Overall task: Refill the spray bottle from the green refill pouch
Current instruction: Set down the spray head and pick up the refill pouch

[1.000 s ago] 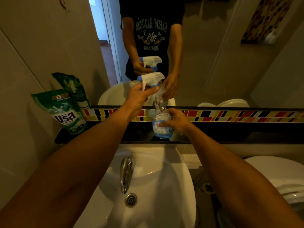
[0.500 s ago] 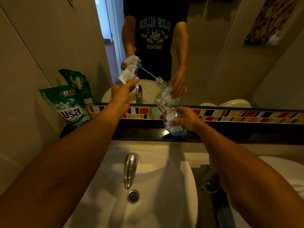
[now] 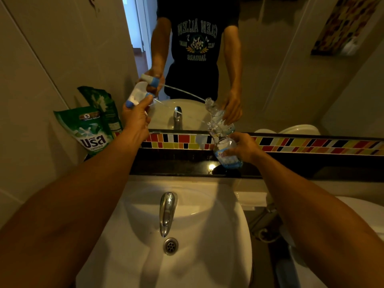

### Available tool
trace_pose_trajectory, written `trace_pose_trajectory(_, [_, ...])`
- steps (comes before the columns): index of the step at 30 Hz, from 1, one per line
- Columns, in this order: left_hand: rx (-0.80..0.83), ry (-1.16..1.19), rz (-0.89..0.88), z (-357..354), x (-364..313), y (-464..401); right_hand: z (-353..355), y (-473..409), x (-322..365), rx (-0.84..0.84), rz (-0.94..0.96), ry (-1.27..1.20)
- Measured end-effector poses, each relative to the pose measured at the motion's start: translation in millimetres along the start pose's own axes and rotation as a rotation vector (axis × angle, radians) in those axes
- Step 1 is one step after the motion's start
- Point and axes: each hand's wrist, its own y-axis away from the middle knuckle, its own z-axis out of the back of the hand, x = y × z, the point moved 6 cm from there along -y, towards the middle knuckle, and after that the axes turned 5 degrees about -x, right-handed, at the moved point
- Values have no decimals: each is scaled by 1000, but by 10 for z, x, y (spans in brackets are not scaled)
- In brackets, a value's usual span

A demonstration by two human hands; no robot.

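My right hand (image 3: 244, 147) grips the clear spray bottle (image 3: 225, 152), which leans left with its base on the black ledge (image 3: 176, 165) and its neck open. My left hand (image 3: 136, 117) holds the white and blue trigger head (image 3: 135, 96), lifted off to the upper left. Its thin dip tube stretches from the head toward the bottle's mouth; whether its tip is still inside, I cannot tell. The green refill pouch (image 3: 88, 129) leans against the wall at the ledge's left end, left of my left hand.
A white sink (image 3: 207, 235) with a chrome tap (image 3: 167, 213) lies below the ledge. A mirror (image 3: 280, 69) above the coloured tile strip (image 3: 301, 145) repeats the scene. A toilet (image 3: 363, 215) stands at the right. The tiled wall closes the left side.
My left hand lifted the trigger head off the bottle and carried it up and left, drawing the dip tube out. My right hand shifted the bottle right and tilted it.
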Motion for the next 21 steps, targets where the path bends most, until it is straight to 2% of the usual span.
trace_pose_trajectory(5, [-90, -67, -40, 181, -14, -45, 47, -13, -8, -6, 0, -39])
trace_pose_trajectory(10, [-205, 47, -32, 421, 146, -15, 73, 12, -80, -22, -14, -105])
trace_pose_trajectory(18, [-193, -74, 117, 623, 677, 53, 33, 49, -87, -70, -10, -200])
trace_pose_trajectory(21, [-206, -137, 105, 675, 840, 42, -26, 50, -48, -80, -21, -237])
